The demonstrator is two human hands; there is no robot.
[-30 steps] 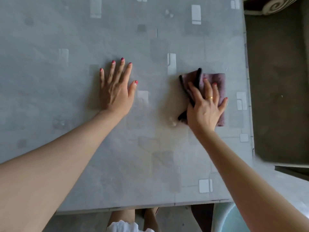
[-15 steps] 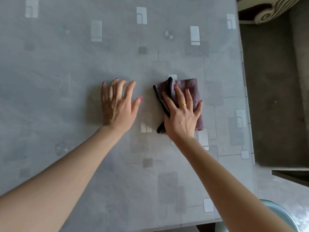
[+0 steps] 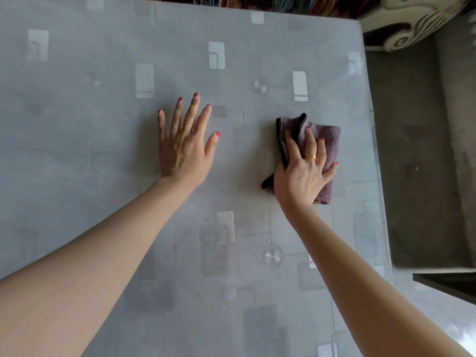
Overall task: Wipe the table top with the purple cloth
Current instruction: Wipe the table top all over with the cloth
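left hand [image 3: 184, 150]: flat on desk [image 3: 103, 124], fingers spread, holds nothing
right hand [image 3: 302, 173]: fingers straight and splayed, pressing down on purple cloth [image 3: 331, 143]
purple cloth: folded, flat on desk near right edge, black trim on its left side

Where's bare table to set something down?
Free: the wide stretch of table top left of the left hand, the strip between that hand and the purple cloth, and the near area between the forearms. Tight: the band between cloth and right table edge, under the right hand.
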